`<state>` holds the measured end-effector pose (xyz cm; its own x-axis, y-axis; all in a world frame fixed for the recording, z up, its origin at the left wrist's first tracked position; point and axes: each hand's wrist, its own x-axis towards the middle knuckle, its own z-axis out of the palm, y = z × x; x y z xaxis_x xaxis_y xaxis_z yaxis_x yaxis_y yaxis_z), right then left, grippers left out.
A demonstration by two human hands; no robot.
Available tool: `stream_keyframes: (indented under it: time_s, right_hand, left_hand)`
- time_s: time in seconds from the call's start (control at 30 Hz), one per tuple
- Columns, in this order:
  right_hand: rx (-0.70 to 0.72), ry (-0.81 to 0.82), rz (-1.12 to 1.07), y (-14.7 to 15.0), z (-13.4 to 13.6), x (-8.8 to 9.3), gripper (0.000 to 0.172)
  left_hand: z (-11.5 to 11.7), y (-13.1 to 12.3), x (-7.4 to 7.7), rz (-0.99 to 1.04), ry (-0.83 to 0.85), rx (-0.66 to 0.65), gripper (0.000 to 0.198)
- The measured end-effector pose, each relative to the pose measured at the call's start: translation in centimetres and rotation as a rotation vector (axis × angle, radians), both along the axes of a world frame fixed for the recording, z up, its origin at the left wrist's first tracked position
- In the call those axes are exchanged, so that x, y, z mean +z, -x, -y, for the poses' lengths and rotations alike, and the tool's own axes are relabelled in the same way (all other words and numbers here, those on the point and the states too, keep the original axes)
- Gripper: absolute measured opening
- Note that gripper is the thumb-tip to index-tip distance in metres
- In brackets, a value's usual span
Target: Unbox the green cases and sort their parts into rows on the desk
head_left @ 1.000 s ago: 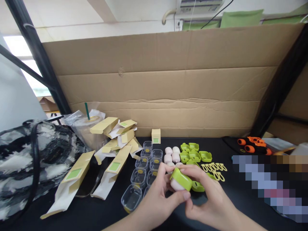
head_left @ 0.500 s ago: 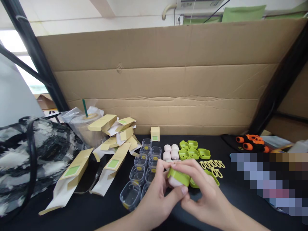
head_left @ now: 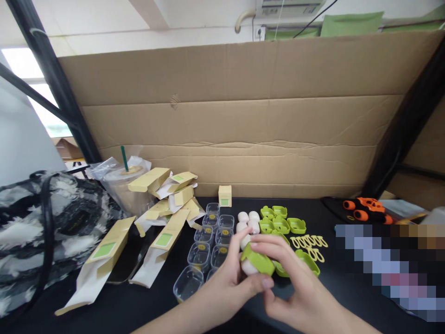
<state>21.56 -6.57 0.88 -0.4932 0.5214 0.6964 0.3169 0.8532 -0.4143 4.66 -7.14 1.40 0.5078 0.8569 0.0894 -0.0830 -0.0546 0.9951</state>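
Observation:
A small white rounded piece with a green cover [head_left: 259, 262] is held between both hands, a little above the black table. My left hand [head_left: 231, 283] grips it from the left, its thumb along the lower edge. From the right, my right hand [head_left: 292, 283] has its fingers over the top of the green cover. Just beyond the hands stand several white rounded pieces [head_left: 248, 221]. Several green covers [head_left: 280, 225] lie to their right, some partly hidden by my right hand. Pale yellow rings [head_left: 309, 241] lie farther right.
Clear plastic cups [head_left: 199, 254] stand in rows left of the hands. Opened cartons [head_left: 167, 236], a dark phone [head_left: 128, 260], a bagged drink cup [head_left: 128, 185] and a patterned bag [head_left: 79, 222] are at the left. A small box [head_left: 225, 195] stands behind; an orange toy car [head_left: 368, 208] is at right.
The green-covered piece has tilted slightly between my hands, and more of its white part shows at the lower left. The whole view has shifted a little.

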Motion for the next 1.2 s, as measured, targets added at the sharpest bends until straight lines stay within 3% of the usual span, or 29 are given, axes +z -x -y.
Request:
stream_keyframes:
  time_s: [0.2, 0.47, 0.63, 0.83, 1.07, 1.2]
  right_hand:
    - [0.038, -0.052, 0.004, 0.2, 0.3, 0.2, 0.063]
    - [0.068, -0.09, 0.027, 0.2, 0.7, 0.0, 0.059]
    - [0.092, 0.024, 0.05, -0.3, 0.5, 0.4, 0.063]
    - [0.185, 0.219, 0.056, -1.2, 0.3, 1.4, 0.059]
    - [0.152, 0.32, -0.023, -0.8, 0.5, 0.9, 0.069]
    - [0.232, 0.51, -0.047, -1.4, 0.1, 1.1, 0.054]
  left_hand:
    - [0.7, 0.0, -0.2, -0.014, -0.105, -0.043, 0.086]
    - [1.3, -0.4, -0.8, 0.009, -0.17, 0.019, 0.083]
    - [0.8, 0.5, 0.4, -0.03, -0.037, -0.066, 0.085]
    - [0.2, 1.6, 2.0, -0.081, 0.114, -0.295, 0.092]
    - [0.4, 1.1, 1.7, -0.113, 0.22, -0.183, 0.094]
    - [0.0, 1.5, 1.8, -0.115, 0.252, -0.245, 0.097]
